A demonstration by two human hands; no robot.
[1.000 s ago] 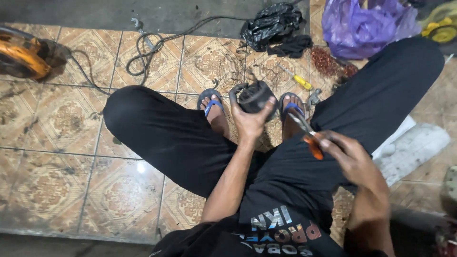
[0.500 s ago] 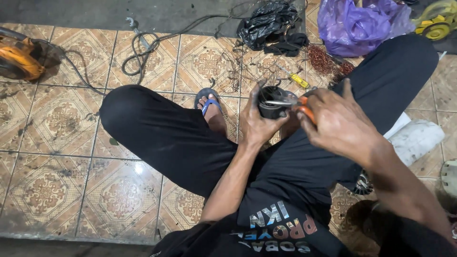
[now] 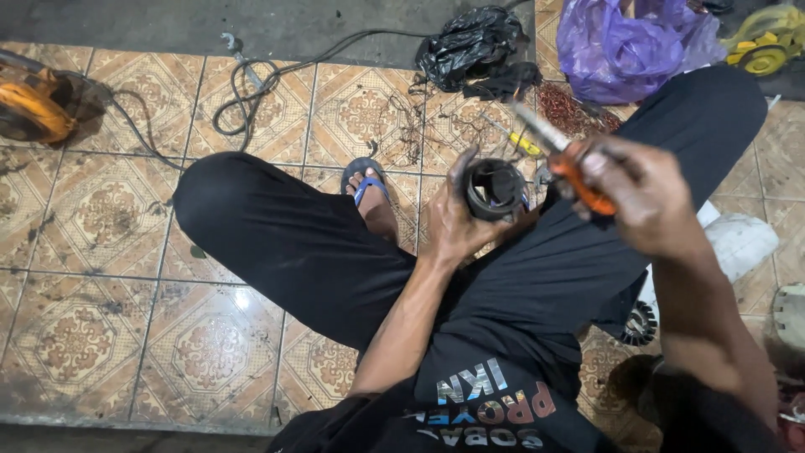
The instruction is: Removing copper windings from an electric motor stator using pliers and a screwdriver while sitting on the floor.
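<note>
I noted the left hand (image 3: 453, 226) clenched around a black ring-shaped motor part (image 3: 495, 189) above the lap, judged rigid, fairly heavy, best gripped by its outer wall, while the right hand (image 3: 646, 197) grasped an orange-handled screwdriver (image 3: 566, 159).

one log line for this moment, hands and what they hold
left hand: grips black cylindrical part | right hand: holds orange-handled screwdriver, tip raised clear of part | seated on tiled floor

Black ring (image 3: 495, 189) in left hand (image 3: 457, 226)
</note>
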